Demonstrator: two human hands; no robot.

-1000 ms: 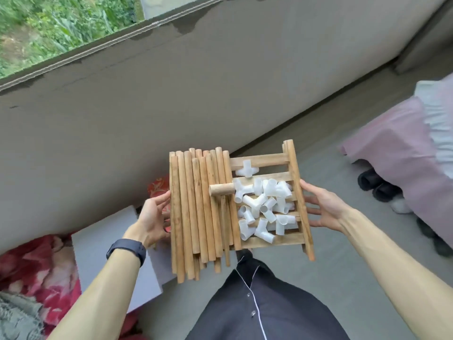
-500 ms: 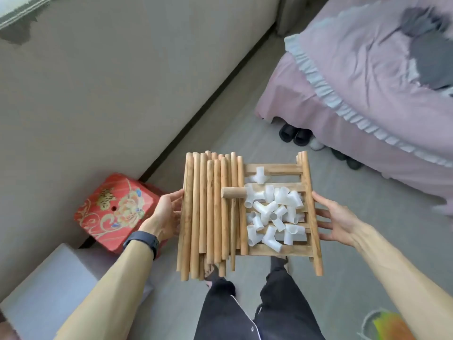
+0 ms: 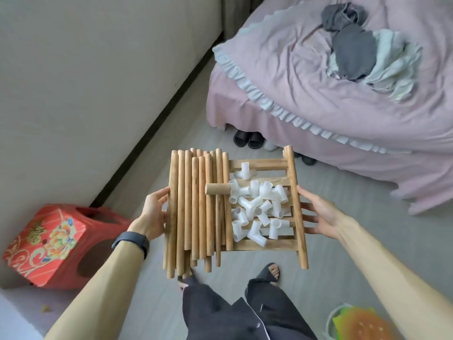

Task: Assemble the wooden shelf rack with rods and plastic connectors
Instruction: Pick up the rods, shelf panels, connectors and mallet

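A bed [image 3: 343, 114] with a lilac frilled cover fills the far right, with grey and white clothes [image 3: 355, 52] heaped on it and dark slippers [image 3: 248, 139] under its near edge. A red flowered stool [image 3: 49, 244] lies on its side at the near left by the wall.

In the middle, held flat above the grey floor, is a slatted wooden shelf panel [image 3: 259, 246]. A bundle of wooden rods [image 3: 188, 207] lies along its left part, running near to far, their near ends overhanging the panel.

The left hand [image 3: 153, 214] is at the left edge of the bundle, thumb against the outermost rod; its fingers go under the rods, so I cannot tell how they lie. The right hand [image 3: 321, 214] is spread, fingers straight, touching the panel's right rail from the side and below.

White plastic connectors [image 3: 257, 207] are piled on the slats, right of the rods. 1 small wooden mallet [image 3: 217, 189] rests on the rods, its head touching the connectors. A dark band [image 3: 132, 241] wraps the left wrist.
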